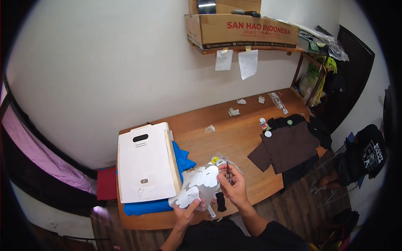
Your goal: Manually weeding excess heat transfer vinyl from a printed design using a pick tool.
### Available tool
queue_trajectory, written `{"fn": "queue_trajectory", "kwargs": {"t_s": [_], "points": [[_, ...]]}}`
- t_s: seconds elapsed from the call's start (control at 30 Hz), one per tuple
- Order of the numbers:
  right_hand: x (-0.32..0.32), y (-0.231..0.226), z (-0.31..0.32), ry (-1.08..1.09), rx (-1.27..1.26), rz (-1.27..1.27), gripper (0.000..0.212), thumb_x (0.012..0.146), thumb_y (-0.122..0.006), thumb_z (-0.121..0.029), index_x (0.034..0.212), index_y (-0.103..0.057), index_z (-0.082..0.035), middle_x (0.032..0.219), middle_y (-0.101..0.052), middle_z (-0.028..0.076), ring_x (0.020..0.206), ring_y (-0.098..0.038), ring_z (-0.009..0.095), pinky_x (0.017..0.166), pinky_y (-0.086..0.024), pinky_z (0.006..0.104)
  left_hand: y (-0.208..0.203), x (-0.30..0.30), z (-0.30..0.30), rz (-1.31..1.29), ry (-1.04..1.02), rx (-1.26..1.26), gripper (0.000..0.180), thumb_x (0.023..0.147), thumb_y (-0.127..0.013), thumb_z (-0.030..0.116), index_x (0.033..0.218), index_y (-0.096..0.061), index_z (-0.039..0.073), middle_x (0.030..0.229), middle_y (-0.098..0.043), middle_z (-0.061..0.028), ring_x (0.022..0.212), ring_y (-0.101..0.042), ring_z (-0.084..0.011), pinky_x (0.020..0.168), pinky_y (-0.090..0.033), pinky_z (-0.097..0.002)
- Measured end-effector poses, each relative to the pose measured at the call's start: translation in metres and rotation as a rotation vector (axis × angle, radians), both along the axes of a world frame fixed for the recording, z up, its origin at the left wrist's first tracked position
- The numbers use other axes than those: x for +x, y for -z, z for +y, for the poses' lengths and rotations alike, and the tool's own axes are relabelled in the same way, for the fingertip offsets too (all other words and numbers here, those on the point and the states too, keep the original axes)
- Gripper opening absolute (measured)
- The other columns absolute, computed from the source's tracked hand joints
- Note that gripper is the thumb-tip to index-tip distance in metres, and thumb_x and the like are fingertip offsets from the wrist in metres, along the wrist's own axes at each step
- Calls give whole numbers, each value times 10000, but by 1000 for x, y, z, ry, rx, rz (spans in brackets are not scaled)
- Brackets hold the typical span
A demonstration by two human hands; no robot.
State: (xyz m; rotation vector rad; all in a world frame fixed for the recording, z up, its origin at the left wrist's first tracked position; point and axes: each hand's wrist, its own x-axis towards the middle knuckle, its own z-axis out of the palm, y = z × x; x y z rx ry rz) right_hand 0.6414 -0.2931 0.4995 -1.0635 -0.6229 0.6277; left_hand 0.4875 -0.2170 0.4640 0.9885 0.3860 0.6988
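Observation:
My left hand [187, 213] pinches the lower edge of a clear film sheet [202, 178] with white, wavy-edged shapes on it. The sheet is held up tilted over the near edge of the table. My right hand [235, 187] is closed around a slim dark tool [228, 169] that looks like small scissors, with its points upward beside the sheet's right side. Part of the tool is hidden by the fingers. A round yellow print [215, 160] shows just behind the sheet. Below my right hand lies a small black item [220, 202] whose kind I cannot make out.
A white board [146, 163] with an oblong hole lies on blue cloth [142, 208] at left. Small cut film pieces [233, 111] dot the wooden table [234, 144]. A folded brown garment [293, 144] lies at right. A cardboard box [247, 31] sits on a shelf; a person [366, 152] sits far right.

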Motion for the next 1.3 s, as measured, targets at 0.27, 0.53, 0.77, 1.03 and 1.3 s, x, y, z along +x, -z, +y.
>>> {"fn": "queue_trajectory", "kwargs": {"t_s": [0.27,0.53,0.77,1.03,1.3], "points": [[-53,5,23,-47,-23,-183,360,965,-375,-308,1136,-414,7,779,-549,105,400,-330,28,368,-265,149,-11,-13,32,-72,-232,104,276,850,-586,44,1103,-532,-53,865,-640,-112,713,-583,-115,610,-460,-215],[-96,14,40,-21,-50,-90,495,961,-281,-438,1129,-404,12,755,-495,73,421,-350,52,397,-300,171,-1,-16,53,-99,-225,-107,259,855,-583,24,1107,-542,-21,845,-592,-34,666,-521,-80,593,-428,-212],[-125,19,51,46,-155,-20,251,973,-368,-237,1118,-415,-37,722,-458,22,446,-333,21,386,-262,153,-6,-29,73,-171,-120,-144,256,876,-560,37,1118,-507,-24,774,-540,-17,512,-453,-65,438,-365,-208],[-158,27,69,75,-166,5,265,978,-348,-288,1062,-420,-47,679,-460,25,438,-346,46,386,-278,175,-3,-43,85,-200,-90,-143,353,870,-566,24,1202,-458,-30,793,-539,-24,508,-465,-68,431,-372,-198],[-176,32,78,145,-178,-12,201,968,-387,-263,1028,-410,-73,730,-467,19,468,-365,37,395,-292,161,-9,-54,87,-182,-43,-185,477,872,-547,4,1304,-346,-22,828,-523,-37,523,-439,-50,439,-364,-185]]}}
